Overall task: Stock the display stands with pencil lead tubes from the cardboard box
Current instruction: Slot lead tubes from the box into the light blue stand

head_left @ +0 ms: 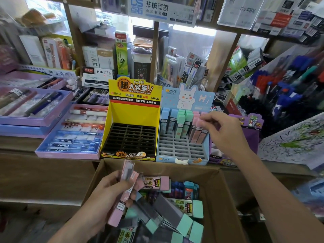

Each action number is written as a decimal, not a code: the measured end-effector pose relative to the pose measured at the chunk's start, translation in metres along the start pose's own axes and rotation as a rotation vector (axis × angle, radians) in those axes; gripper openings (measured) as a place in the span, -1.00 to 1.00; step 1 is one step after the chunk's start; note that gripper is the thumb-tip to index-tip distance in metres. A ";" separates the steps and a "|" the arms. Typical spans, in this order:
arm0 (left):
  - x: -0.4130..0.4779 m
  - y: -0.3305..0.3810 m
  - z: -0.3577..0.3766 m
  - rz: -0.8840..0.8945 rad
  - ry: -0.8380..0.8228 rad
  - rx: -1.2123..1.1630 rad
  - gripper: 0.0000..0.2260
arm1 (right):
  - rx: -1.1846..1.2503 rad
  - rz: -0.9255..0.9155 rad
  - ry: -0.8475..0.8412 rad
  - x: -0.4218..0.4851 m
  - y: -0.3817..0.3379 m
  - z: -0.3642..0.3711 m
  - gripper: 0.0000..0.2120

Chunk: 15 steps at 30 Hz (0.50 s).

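A cardboard box (220,199) at the bottom centre holds several pencil lead tubes (175,213) with pink, mint and blue caps. My left hand (107,195) grips a few pink-capped tubes (122,195) over the box's left side. On the counter behind stand two display stands. The yellow stand (121,116) has an empty black grid. The blue rabbit stand (206,148) carries blue, mint and pink tubes in its back rows. My right hand (222,128) pinches the pink cap of a tube (201,130) standing at the right end of that stand.
Purple trays of pens (57,151) lie left of the yellow stand. A purple display (250,125) and racks of blue and red pens (284,88) sit to the right. Shelves of boxed stationery (105,57) rise behind the stands. The wooden counter edge (43,165) runs below.
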<state>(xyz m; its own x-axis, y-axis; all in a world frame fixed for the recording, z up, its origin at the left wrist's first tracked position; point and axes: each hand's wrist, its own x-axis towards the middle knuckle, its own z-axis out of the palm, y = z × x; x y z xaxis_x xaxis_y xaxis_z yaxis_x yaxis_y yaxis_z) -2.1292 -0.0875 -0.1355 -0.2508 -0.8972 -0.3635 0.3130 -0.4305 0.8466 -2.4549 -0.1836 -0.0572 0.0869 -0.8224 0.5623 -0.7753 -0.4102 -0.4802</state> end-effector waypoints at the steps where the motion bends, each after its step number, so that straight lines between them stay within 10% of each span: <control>1: 0.000 0.000 0.000 0.000 -0.002 0.001 -0.73 | -0.013 -0.014 0.000 -0.001 0.000 0.001 -0.89; 15: 0.003 -0.005 -0.002 0.038 -0.006 0.002 -0.79 | -0.168 -0.110 0.099 -0.010 -0.006 0.013 -0.81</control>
<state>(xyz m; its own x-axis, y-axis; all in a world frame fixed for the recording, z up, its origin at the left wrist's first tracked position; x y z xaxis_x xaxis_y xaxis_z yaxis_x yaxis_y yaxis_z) -2.1292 -0.0882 -0.1414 -0.2442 -0.9122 -0.3289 0.3208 -0.3961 0.8603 -2.4431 -0.1779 -0.0685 0.1216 -0.7303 0.6722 -0.8584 -0.4174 -0.2983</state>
